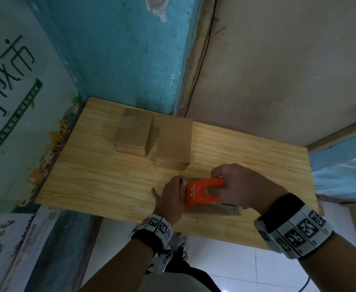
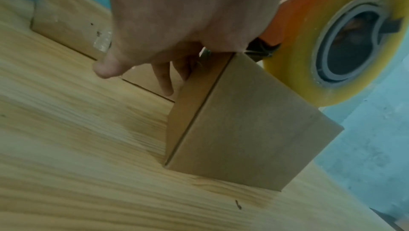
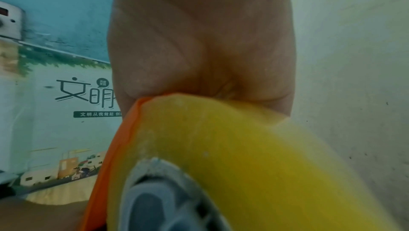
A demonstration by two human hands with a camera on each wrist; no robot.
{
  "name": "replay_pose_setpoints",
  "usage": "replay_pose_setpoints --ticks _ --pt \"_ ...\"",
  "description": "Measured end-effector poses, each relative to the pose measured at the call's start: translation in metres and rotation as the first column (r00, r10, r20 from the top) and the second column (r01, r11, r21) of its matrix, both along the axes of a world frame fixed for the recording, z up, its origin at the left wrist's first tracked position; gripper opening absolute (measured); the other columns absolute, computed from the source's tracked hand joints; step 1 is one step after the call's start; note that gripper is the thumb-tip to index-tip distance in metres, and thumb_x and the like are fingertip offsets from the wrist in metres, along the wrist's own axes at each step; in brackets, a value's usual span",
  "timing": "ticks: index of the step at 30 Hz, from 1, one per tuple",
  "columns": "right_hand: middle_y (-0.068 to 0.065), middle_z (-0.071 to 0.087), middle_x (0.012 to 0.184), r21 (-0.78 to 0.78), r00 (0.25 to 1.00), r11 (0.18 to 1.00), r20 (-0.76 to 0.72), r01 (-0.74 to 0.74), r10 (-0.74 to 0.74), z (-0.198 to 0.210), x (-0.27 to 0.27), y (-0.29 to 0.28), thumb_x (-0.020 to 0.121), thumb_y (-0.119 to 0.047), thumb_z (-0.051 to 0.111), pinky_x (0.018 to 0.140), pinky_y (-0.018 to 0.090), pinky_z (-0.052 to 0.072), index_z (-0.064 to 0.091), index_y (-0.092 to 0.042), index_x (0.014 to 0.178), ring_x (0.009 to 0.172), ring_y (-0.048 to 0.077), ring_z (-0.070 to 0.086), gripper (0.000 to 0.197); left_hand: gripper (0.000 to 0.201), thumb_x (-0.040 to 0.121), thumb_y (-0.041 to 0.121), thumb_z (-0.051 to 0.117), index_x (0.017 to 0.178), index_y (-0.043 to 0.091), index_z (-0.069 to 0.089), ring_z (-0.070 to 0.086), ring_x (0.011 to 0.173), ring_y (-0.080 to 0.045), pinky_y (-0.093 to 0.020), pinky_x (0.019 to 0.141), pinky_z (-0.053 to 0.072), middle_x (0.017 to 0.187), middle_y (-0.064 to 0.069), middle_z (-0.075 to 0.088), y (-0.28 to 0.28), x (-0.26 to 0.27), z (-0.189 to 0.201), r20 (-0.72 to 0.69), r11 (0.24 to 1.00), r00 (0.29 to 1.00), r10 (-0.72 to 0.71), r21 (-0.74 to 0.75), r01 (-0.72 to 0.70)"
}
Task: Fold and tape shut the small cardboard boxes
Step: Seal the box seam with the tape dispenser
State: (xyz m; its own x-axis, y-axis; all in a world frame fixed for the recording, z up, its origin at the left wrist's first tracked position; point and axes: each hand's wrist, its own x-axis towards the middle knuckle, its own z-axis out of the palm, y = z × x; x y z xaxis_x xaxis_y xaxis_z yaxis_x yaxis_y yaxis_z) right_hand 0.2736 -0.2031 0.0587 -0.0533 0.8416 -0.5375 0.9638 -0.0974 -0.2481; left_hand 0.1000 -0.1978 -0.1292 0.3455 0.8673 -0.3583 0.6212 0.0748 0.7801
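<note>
Matt cardboard box (image 2: 243,129), glossy orange plastic dispenser (image 1: 202,191), smooth wood-grain table (image 1: 109,182).

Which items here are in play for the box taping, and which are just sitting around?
In play:
- tape dispenser, gripped by right hand
- tape roll on it
- box being taped, steadied by left hand
- two closed boxes behind

Lying about:
- wooden table
- wall poster
- black cable

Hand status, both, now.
Left hand: open, fingers resting on the box.
Right hand: closed, holding the tape dispenser.
</note>
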Motion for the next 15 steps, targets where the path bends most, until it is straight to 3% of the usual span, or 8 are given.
replay_pose_setpoints --ticks 4,8,10,15 --pt "-0.001 0.065 0.082 -0.043 0.999 0.999 -0.036 0.026 -0.028 0.003 0.009 0.001 0.097 -0.048 0.064 0.051 0.023 0.038 0.066 -0.017 0.093 0.057 0.008 0.055 0.032 0.044 0.106 0.054 0.012 0.126 0.035 0.046 0.054 0.124 -0.012 -0.067 0.120 -0.002 0.126 0.014 0.060 0.000 0.002 0.005 -0.032 1.000 0.999 0.017 -0.015 -0.017" --pt "-0.002 0.065 0.086 -0.084 0.997 0.994 -0.036 0.072 -0.075 0.002 0.031 -0.001 0.095 -0.054 0.064 0.064 0.031 0.047 0.066 -0.020 0.094 0.075 0.017 0.064 0.033 0.040 0.107 0.050 0.015 0.127 0.034 0.046 0.055 0.124 -0.011 -0.066 0.121 0.001 0.122 0.016 0.058 -0.001 0.003 0.008 -0.072 1.000 0.997 0.016 -0.001 -0.016" --pt "-0.002 0.065 0.085 -0.089 0.995 0.992 -0.051 0.084 -0.089 0.001 0.039 -0.004 0.096 -0.053 0.064 0.063 0.031 0.047 0.066 -0.020 0.094 0.074 0.017 0.063 0.034 0.038 0.108 0.049 0.016 0.126 0.034 0.046 0.055 0.122 -0.010 -0.066 0.120 0.001 0.117 0.019 0.056 -0.001 0.003 0.007 -0.081 1.000 0.997 0.006 0.001 -0.006" --pt "-0.001 0.064 0.078 -0.081 0.991 0.993 -0.103 0.083 -0.091 -0.002 0.045 -0.005 0.094 -0.052 0.066 0.062 0.033 0.047 0.064 -0.020 0.084 0.069 0.017 0.061 0.033 0.042 0.106 0.052 0.014 0.128 0.035 0.046 0.053 0.122 -0.013 -0.063 0.121 0.005 0.124 0.012 0.060 0.001 0.003 0.007 -0.065 1.000 0.998 0.004 -0.012 -0.005"
